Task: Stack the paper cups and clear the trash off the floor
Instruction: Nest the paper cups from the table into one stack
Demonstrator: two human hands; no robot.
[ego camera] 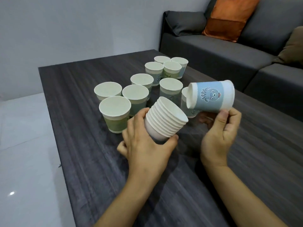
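My left hand (146,145) grips a stack of several nested white paper cups (165,118), tilted with its open rims toward the upper right. My right hand (219,131) holds a single blue cup with an octopus print (211,95) on its side, its base pointing left toward the stack's mouth, a small gap between them. Several more paper cups stand upright on the dark wooden table (85,145): a near group with a green cup (114,114) in front, and a far cluster (170,68). One cup (186,99) is partly hidden behind the blue cup.
A dark grey sofa (229,53) with an orange cushion (229,17) runs along the table's right side. White tiled floor (21,145) lies to the left of the table edge. A grey wall stands behind.
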